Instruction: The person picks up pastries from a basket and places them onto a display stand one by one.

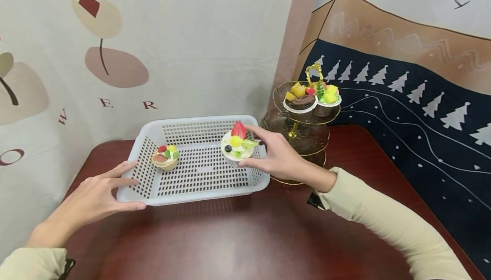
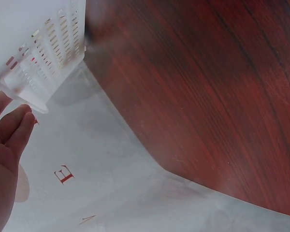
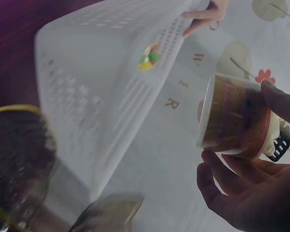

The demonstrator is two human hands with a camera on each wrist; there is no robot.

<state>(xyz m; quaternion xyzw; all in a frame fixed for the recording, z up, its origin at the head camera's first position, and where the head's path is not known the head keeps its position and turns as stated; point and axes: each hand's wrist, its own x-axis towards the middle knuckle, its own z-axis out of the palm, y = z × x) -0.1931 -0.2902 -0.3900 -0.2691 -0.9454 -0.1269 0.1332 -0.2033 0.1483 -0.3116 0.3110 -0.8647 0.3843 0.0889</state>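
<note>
My right hand [image 1: 274, 152] holds a small dessert cup [image 1: 232, 150] between thumb and fingers, above the right end of a white plastic basket [image 1: 207, 194]. Cream, a red strawberry piece, a yellow ball and a dark berry top the cup. Seen in the right wrist view, the see-through dessert cup [image 3: 234, 116] is tipped sideways, its layered side showing. At the basket's left end, my left hand [image 1: 92, 197] touches the rim with fairly straight fingers. Inside the basket on the left sits a fruit tart [image 1: 166, 159], apart from both hands.
A tiered glass stand [image 1: 312, 137] with gold rims stands right of the basket. Its top tier bears a chocolate dessert cup [image 1: 300, 103] and a green-topped dessert cup [image 1: 329, 99]. Beneath is a dark red wooden table [image 1: 215, 237]; a printed cloth [image 1: 199, 50] hangs behind.
</note>
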